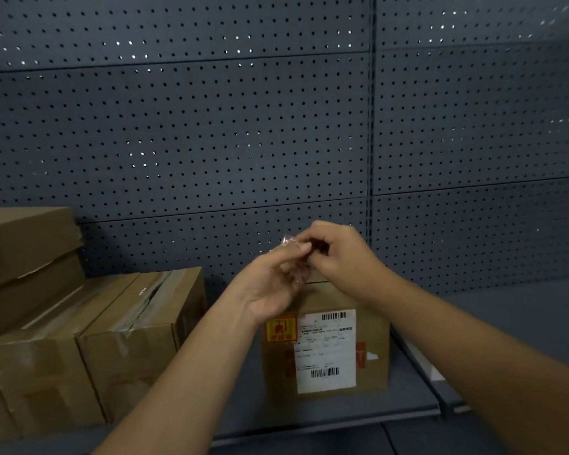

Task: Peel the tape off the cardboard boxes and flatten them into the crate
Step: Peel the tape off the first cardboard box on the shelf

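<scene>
Far left: stacked brown cardboard boxes (89,339), taped, untouched, on grey shelf (506,323). Centre: left hand (273,284) and right hand (337,254) both pinch crumpled clear tape (298,267), held just above small brown labelled box (326,349). Risk: sticky tape clings to fingers, or tears short leaving strip on box. Crate not in view.

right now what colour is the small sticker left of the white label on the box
Yellow with red print, on the sticker of the box; head view shows it.

Four cardboard boxes (326,343), two hands (273,284).
</scene>
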